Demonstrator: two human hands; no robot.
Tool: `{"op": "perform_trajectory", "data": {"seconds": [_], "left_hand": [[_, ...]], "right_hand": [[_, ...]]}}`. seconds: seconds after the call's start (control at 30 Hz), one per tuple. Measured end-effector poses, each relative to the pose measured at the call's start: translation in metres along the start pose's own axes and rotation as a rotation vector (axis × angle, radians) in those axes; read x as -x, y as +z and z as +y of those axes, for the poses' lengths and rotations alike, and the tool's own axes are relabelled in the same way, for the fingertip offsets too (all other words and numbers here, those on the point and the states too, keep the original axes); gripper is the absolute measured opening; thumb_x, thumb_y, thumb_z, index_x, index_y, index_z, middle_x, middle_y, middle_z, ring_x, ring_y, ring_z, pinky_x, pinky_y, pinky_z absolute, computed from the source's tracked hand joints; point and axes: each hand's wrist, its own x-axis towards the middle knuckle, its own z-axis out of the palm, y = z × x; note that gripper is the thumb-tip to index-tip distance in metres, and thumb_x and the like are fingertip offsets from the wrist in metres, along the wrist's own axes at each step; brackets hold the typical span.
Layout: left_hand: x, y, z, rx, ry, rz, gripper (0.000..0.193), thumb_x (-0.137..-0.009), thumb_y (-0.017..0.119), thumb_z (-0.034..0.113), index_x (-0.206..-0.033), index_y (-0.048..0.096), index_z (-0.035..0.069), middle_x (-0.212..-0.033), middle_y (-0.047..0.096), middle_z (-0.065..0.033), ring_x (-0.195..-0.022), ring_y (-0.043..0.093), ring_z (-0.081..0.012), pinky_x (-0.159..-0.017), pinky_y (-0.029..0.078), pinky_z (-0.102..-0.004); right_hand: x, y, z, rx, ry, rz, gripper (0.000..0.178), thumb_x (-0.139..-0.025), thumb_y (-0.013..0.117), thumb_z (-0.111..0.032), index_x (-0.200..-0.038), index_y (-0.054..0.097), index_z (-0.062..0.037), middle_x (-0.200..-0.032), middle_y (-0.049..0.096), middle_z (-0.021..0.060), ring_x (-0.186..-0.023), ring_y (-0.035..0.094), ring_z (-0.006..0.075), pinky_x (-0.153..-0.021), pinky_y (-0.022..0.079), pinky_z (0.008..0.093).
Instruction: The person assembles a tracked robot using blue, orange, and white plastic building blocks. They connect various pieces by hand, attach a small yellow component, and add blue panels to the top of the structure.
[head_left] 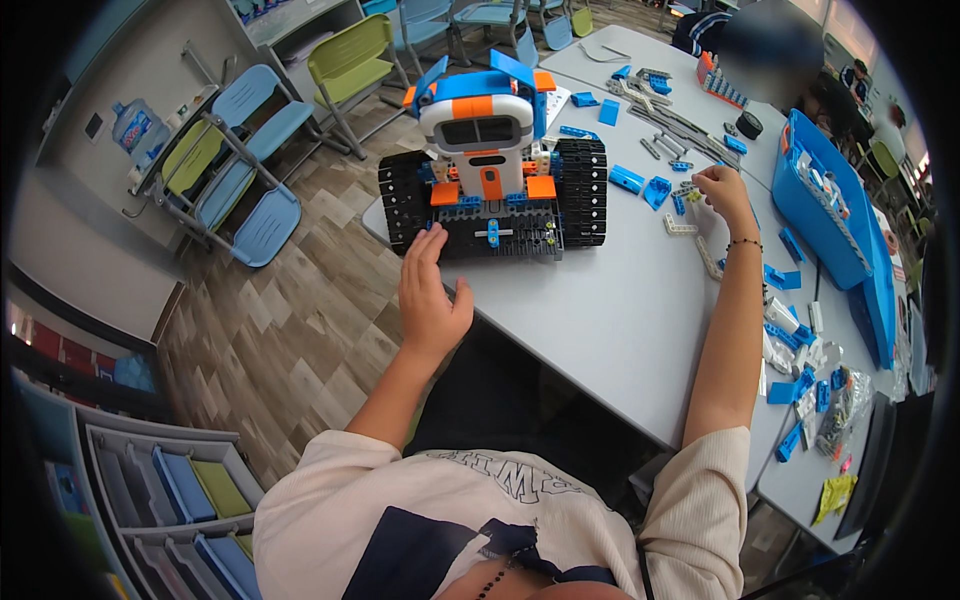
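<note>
A toy robot (487, 140) built from white, orange, blue and black blocks stands upright near the table's left edge, on two black tracks. My left hand (433, 300) is open, its fingers stretched toward the front of the robot's left track (402, 200); its fingertips are at or very close to the robot's lower front. Over the loose pieces to the right, my right hand (724, 196) has its fingers drawn together in a pinch. Whatever they may hold is too small to make out. Small blue pieces (657, 192) and a pale angled beam (680, 227) lie beside it.
A blue storage bin (825, 200) with parts inside stands at the right. More blue and white pieces (795, 330) and a clear bag (845, 410) lie nearer me. Another person (770, 50) sits across the table (570, 320). Folding chairs (260, 110) stand at the left.
</note>
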Motion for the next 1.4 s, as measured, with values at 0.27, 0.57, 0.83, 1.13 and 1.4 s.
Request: {"op": "perform_trajectory", "data": {"seconds": [0.27, 0.57, 0.83, 1.13, 1.4], "left_hand": [[0.01, -0.003, 0.025, 0.098, -0.029, -0.052, 0.055, -0.071, 0.057, 0.002, -0.124, 0.045, 0.0, -0.136, 0.04, -0.0219, -0.125, 0.039, -0.0398, -0.104, 0.031, -0.0466], [0.031, 0.0, 0.059, 0.212, 0.073, -0.145, 0.06, -0.071, 0.06, 0.004, -0.127, 0.04, -0.001, -0.14, 0.03, -0.0279, -0.129, 0.03, -0.0472, -0.106, 0.027, -0.051], [0.034, 0.015, 0.088, 0.367, 0.143, -0.248, 0.064, -0.075, 0.06, 0.007, -0.132, 0.033, -0.001, -0.144, 0.018, -0.0329, -0.131, 0.017, -0.0569, -0.106, 0.023, -0.0573], [0.037, 0.022, 0.135, 0.517, 0.272, -0.383, 0.065, -0.077, 0.063, 0.013, -0.134, 0.035, 0.002, -0.143, 0.019, -0.035, -0.13, 0.016, -0.0604, -0.105, 0.027, -0.055], [-0.007, -0.041, 0.122, 0.599, 0.496, -0.046, 0.029, -0.07, 0.061, 0.004, -0.099, 0.062, 0.007, -0.097, 0.064, -0.0087, -0.089, 0.062, -0.0237, -0.079, 0.049, -0.0372]], "right_hand": [[0.005, -0.013, -0.013, -0.085, -0.106, 0.003, 0.023, -0.081, 0.066, -0.022, -0.088, 0.065, -0.0005, -0.071, 0.062, 0.0033, -0.058, 0.054, 0.0088, -0.049, 0.041, 0.0227], [0.111, -0.08, -0.141, -0.24, -0.64, 0.028, 0.022, -0.09, 0.059, -0.019, -0.099, 0.063, 0.0008, -0.091, 0.066, 0.0042, -0.085, 0.06, 0.0105, -0.07, 0.043, 0.0241], [0.302, -0.065, -0.217, -0.116, -1.539, -0.211, 0.022, -0.078, 0.06, -0.014, -0.095, 0.065, -0.0005, -0.077, 0.057, 0.0066, -0.065, 0.056, 0.0187, -0.07, 0.05, 0.033], [0.322, -0.087, -0.203, -0.098, -1.428, 0.052, 0.031, -0.064, 0.063, -0.013, -0.091, 0.066, 0.002, -0.079, 0.06, 0.0086, -0.072, 0.059, 0.0224, -0.069, 0.051, 0.0323], [0.338, -0.116, -0.203, 0.037, -1.29, 0.017, 0.022, -0.069, 0.066, -0.011, -0.087, 0.067, 0.0014, -0.077, 0.063, 0.0073, -0.068, 0.061, 0.0195, -0.068, 0.054, 0.0307]]}}
